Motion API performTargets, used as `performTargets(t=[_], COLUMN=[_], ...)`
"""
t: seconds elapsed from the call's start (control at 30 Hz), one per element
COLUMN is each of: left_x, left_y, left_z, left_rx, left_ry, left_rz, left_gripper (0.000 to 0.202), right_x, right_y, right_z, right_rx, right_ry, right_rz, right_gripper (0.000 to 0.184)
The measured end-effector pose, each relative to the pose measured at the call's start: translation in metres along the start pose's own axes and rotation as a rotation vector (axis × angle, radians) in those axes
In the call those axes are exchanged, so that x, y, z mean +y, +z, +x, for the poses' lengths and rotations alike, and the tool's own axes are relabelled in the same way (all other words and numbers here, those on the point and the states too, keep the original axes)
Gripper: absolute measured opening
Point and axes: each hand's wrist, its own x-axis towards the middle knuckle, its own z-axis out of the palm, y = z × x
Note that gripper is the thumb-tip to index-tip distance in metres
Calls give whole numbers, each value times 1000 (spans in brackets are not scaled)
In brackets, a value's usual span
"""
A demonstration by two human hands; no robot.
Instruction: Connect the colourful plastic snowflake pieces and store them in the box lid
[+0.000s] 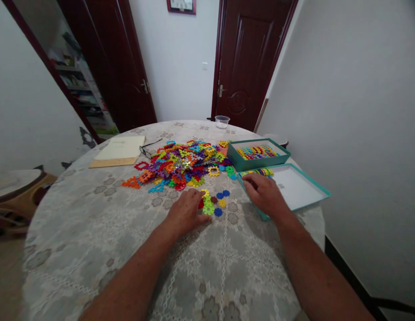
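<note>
My left hand (pixel 186 210) rests on the lace tablecloth with fingers curled, touching a small cluster of round plastic pieces (pixel 214 203) in yellow, green, blue and red. My right hand (pixel 263 191) lies over the near corner of the teal box lid (pixel 303 185), fingers bent at a row of coloured pieces (pixel 261 171) lined along the lid's edge. Whether either hand pinches a piece is hidden. A big heap of multicoloured interlocking plastic pieces (pixel 180 166) lies beyond the left hand. A teal box (pixel 257 154) holds more sorted pieces.
Round table (pixel 93 223) with a patterned cloth. Papers (pixel 118 150) and black glasses (pixel 149 149) lie at the far left, a clear plastic cup (pixel 222 121) at the far edge. White wall close on the right, dark doors behind, a wooden stool (pixel 16 194) to the left.
</note>
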Motion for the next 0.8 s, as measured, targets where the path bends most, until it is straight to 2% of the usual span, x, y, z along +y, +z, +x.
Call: performTargets(t=[0.1,0.17,0.23,0.37,0.47,0.6,0.73,0.8], left_x=[0,-1,-3,-5,-7,-7,-7,-8], left_y=[4,6,6,6,8,8,5,5], left_z=[1,1,3,4,4,3,2,1], left_rx=[2,7,10,28,51,55,42,43], left_ry=[-18,-28,-38,-49,-49,-49,-80,-98], left_rz=[50,77,104,148,155,149,130,118], left_gripper=[69,59,46,28,25,26,24,24], right_x=[-32,-44,-50,-52,-52,-54,-55,-54], right_y=[23,38,48,58,61,65,71,75], right_z=[-12,-18,-21,-21,-20,-15,-1,8], right_rx=[-259,-369,-424,-440,-415,-447,-402,-385], right_ry=[-166,-179,-152,-102,-84,-78,-90,-105], right_rz=[49,0,-34,40,165,294,205,137], right_gripper=[24,25,22,12,11,11,15,24])
